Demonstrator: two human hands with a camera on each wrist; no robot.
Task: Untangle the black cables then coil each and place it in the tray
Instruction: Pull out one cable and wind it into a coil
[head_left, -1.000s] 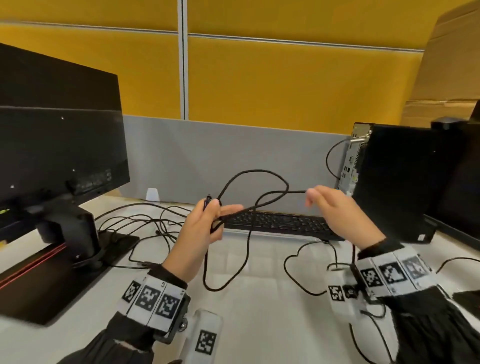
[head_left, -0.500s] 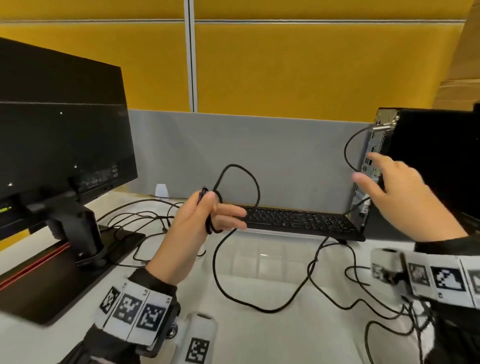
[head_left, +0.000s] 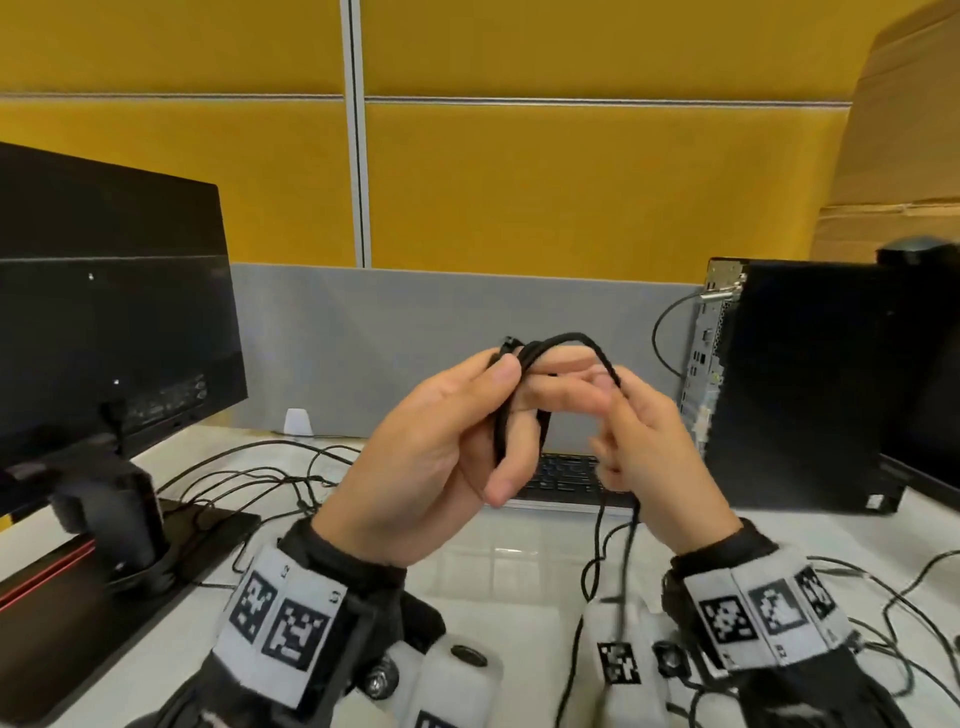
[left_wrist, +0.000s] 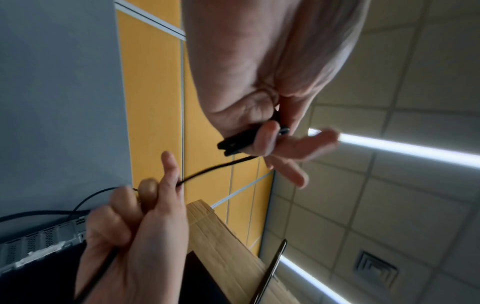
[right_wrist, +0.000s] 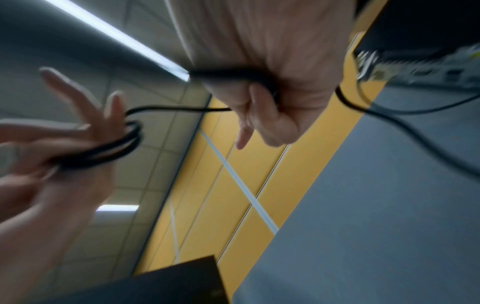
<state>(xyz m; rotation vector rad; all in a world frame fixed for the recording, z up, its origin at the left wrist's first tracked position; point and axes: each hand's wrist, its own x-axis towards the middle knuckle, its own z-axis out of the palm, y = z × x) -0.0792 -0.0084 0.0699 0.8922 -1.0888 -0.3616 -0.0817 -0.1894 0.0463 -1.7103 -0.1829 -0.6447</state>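
In the head view both hands are raised over the desk. My left hand (head_left: 511, 395) holds a small coil of black cable (head_left: 571, 340) wound round its fingers, the thumb pressing the loops down. My right hand (head_left: 618, 415) is right against it and grips the same cable, which arcs over the left fingers. The loose strand (head_left: 597, 540) hangs from my right hand to the desk. The left wrist view shows my left hand (left_wrist: 259, 139) pinching the bundled cable (left_wrist: 233, 145). In the blurred right wrist view my right hand (right_wrist: 259, 98) is closed round the cable (right_wrist: 168, 108).
A black monitor (head_left: 104, 338) on its stand (head_left: 114, 509) fills the left. A keyboard (head_left: 566, 478) lies behind my hands, and a computer tower (head_left: 795, 389) stands at the right. More thin cables (head_left: 249, 478) trail over the white desk (head_left: 493, 649) on both sides.
My right hand has come back from near the tower to my left hand and laid more cable over it. The wide loop has tightened into a small coil. Both hands sit higher.
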